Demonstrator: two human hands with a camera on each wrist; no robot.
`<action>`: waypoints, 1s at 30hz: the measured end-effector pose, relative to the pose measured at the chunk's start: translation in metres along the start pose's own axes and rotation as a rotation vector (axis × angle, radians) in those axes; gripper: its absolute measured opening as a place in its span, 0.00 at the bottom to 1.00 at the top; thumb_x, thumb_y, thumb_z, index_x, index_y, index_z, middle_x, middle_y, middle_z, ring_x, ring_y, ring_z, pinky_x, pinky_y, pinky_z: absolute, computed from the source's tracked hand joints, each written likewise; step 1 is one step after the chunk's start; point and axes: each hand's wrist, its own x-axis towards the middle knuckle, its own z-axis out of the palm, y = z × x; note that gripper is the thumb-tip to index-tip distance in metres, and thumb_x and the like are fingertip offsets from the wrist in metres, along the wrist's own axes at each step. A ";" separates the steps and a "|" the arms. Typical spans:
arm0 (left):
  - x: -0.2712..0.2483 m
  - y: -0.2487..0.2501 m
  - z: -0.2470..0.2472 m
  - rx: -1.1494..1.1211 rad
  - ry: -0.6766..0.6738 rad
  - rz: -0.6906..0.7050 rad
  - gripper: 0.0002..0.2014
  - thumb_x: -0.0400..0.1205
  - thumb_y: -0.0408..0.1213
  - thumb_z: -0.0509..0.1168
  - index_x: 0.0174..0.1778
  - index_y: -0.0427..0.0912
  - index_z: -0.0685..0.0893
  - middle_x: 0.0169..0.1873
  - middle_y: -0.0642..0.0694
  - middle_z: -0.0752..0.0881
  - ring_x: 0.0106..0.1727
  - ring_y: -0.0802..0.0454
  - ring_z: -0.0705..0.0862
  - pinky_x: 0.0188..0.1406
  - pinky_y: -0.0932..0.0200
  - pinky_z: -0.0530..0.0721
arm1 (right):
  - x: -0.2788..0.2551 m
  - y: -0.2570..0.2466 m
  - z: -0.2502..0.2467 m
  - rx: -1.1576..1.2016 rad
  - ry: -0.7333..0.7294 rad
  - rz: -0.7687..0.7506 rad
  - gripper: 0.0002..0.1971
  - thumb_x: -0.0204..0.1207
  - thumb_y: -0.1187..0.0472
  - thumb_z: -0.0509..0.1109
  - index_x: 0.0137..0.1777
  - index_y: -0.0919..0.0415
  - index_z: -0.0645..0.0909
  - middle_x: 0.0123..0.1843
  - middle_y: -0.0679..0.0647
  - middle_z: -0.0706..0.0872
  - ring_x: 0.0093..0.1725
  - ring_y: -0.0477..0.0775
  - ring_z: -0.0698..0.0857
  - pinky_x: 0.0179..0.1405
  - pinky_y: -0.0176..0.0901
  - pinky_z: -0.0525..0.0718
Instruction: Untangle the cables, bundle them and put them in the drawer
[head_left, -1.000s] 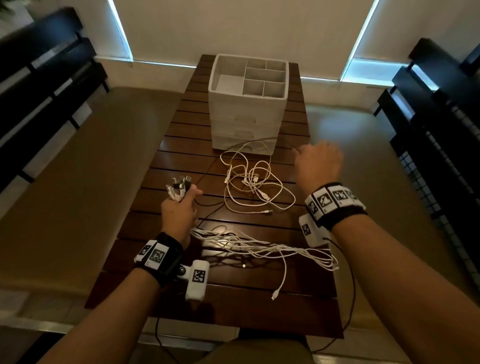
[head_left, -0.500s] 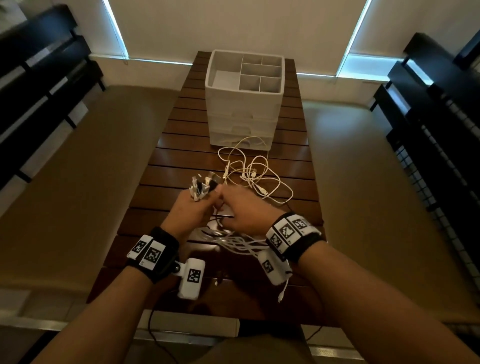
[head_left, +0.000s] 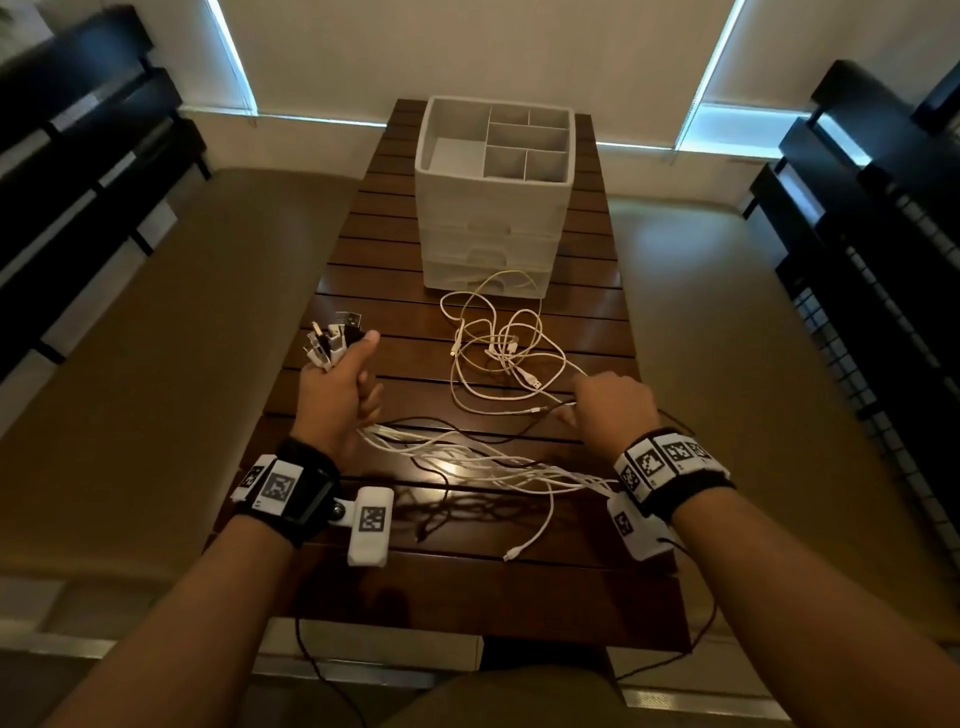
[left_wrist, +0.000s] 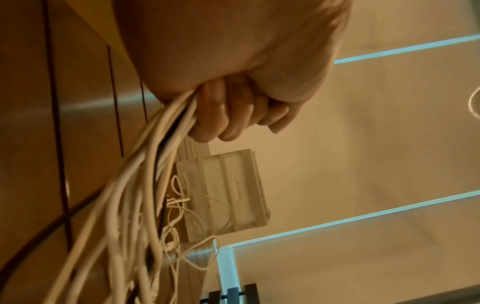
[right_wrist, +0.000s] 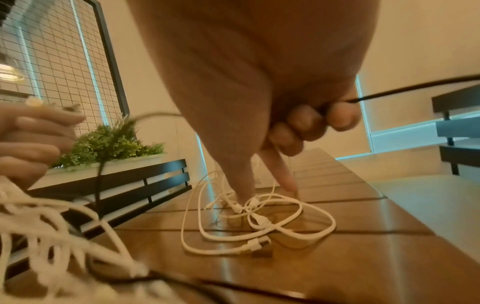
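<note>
My left hand (head_left: 340, 395) grips a bundle of white and black cables just below their plugs (head_left: 332, 338), which stick up from the fist. The cable strands (head_left: 467, 457) trail from it to the right across the wooden table (head_left: 467, 597). In the left wrist view the left hand (left_wrist: 233, 111) is curled round the white cords (left_wrist: 145, 185). My right hand (head_left: 613, 410) is at the table's right side, and its curled fingers (right_wrist: 335, 117) hold a thin black cable (right_wrist: 415, 87). A loose tangle of white cables (head_left: 504, 358) lies between the hands and the white drawer unit (head_left: 493, 208).
The drawer unit has open top compartments and shut drawers, and stands at the table's far end. Dark slatted benches (head_left: 78, 171) flank both sides. A planter with green foliage (right_wrist: 109, 142) sits on the left bench. One white plug end (head_left: 511, 556) lies near the front edge.
My right hand came in to the left hand, took the black cable there, then drew away to the right along it. The left hand kept its grip on the bundle.
</note>
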 end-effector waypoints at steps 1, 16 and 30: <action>0.000 -0.003 -0.001 0.007 0.030 -0.002 0.25 0.88 0.46 0.70 0.26 0.50 0.70 0.20 0.52 0.64 0.16 0.55 0.60 0.17 0.65 0.59 | 0.001 0.001 -0.003 -0.060 -0.016 0.033 0.22 0.84 0.37 0.67 0.63 0.55 0.83 0.58 0.58 0.88 0.58 0.63 0.87 0.56 0.56 0.84; -0.020 0.017 0.026 -0.183 -0.195 0.034 0.29 0.91 0.57 0.59 0.26 0.47 0.66 0.17 0.52 0.61 0.15 0.56 0.59 0.15 0.62 0.59 | -0.023 -0.130 -0.056 0.595 -0.164 -0.608 0.32 0.75 0.44 0.80 0.75 0.55 0.75 0.68 0.59 0.86 0.66 0.60 0.85 0.71 0.61 0.83; 0.000 0.011 0.026 -0.309 -0.074 -0.115 0.28 0.89 0.40 0.64 0.24 0.51 0.60 0.15 0.54 0.57 0.14 0.58 0.54 0.12 0.65 0.55 | -0.017 -0.080 0.013 0.522 -0.202 -0.324 0.27 0.86 0.34 0.64 0.42 0.59 0.84 0.40 0.57 0.87 0.42 0.60 0.86 0.38 0.48 0.80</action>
